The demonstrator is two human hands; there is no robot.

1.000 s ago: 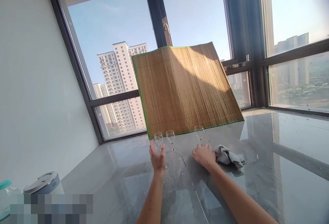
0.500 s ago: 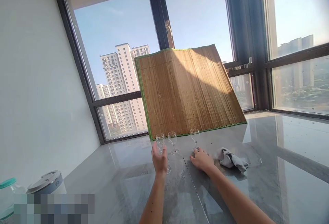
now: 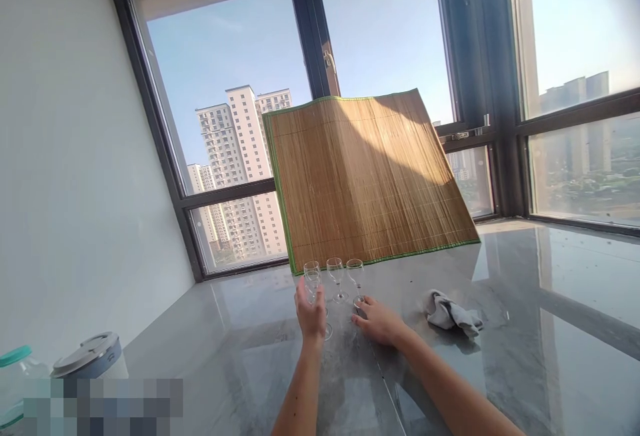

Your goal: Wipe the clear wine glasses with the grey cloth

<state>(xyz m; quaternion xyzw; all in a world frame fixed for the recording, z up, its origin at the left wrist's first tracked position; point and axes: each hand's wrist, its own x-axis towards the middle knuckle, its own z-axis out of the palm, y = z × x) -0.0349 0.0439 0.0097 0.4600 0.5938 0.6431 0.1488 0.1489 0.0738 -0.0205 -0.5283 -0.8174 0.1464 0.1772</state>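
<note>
Stemmed glasses [image 3: 335,269] stand upright in front of the bamboo mat [image 3: 370,176], clustered by the left part of its lower edge on the glossy tabletop [image 3: 225,349]. Well out to the left of the mat, and nearer me, are a clear container with a teal lid [image 3: 15,357] and a lidded cup [image 3: 87,348], both well apart from my hands.

In front of the mat's lower left corner, my left hand [image 3: 311,313] has fingers and thumb curved round the near left glass [image 3: 313,279]; another bowl shows just behind it. Glass this thin wants only a light hold, and I judge the left hand does best as a steady guard there, so nothing knocks the pair together.

Next to the right, just before the mat's edge, the middle glass [image 3: 335,266] stands by itself. Beside it is the right glass [image 3: 355,271], where the fingertips of my right hand [image 3: 381,321] meet its foot; whether they pinch or merely rest, I can't tell. Low contact like that is good practice: any shift should be slow and flat, leaving a gap between bowls, minding the tabletop seam.

Out before the mat's right part lies a crumpled cloth [image 3: 453,313], touched by neither hand.
</note>
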